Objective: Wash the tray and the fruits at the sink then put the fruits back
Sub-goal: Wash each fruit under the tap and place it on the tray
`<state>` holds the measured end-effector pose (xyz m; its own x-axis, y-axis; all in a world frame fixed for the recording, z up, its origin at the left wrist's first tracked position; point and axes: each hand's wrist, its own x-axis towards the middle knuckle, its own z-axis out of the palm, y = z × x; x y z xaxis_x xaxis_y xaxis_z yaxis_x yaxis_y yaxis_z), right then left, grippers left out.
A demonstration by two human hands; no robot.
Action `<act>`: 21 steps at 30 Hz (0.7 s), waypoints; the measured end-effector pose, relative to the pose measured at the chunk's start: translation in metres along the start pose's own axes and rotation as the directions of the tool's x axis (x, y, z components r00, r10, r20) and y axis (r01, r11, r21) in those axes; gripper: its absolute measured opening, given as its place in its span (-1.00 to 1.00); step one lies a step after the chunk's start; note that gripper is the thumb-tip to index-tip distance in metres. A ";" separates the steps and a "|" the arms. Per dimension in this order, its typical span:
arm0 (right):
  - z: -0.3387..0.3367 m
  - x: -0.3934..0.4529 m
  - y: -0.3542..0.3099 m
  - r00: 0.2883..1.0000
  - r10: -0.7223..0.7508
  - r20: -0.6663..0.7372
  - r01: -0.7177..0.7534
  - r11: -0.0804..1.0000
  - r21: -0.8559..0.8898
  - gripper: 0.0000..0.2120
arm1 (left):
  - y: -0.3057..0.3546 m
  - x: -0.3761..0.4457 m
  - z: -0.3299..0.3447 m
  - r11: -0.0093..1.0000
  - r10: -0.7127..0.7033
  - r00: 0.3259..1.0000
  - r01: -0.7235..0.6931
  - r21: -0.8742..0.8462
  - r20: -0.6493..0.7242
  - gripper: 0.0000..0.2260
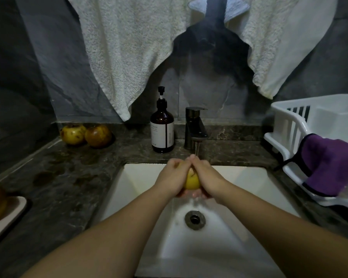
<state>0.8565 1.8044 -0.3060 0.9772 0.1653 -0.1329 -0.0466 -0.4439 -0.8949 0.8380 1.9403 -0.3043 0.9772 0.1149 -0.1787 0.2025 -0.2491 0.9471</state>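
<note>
Both hands, left hand and right hand, cup a yellow fruit between their curled fingers above the white sink, under the faucet stream, near the worktop's back edge.

Glossy white sink, terry towel

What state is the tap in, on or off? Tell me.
On. A stream of water falls from the faucet spout onto both hands, left hand and right hand, which grip a yellow fruit over the sink.
</note>
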 end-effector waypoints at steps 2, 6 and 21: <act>-0.001 0.002 0.002 0.991 -0.117 -0.062 0.113 0.992 -0.062 -0.63 | 0.005 -0.004 0.000 0.987 -0.073 0.992 0.086 -0.132 0.106 -0.50; 0.000 0.003 0.001 0.999 -0.044 0.006 0.043 0.996 0.081 -0.65 | 0.002 -0.001 0.000 0.997 0.017 0.998 -0.012 -0.074 0.057 -0.56; -0.034 -0.004 0.009 0.943 -0.334 0.002 0.327 0.921 -0.211 -0.49 | 0.010 -0.011 -0.006 0.848 -0.277 0.910 0.383 -0.367 0.310 -0.48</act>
<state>0.8594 1.7700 -0.2988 0.9363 0.3057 0.1729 0.3202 -0.5407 -0.7779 0.8291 1.9422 -0.2915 0.8527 -0.1245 -0.5074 0.5224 0.1861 0.8322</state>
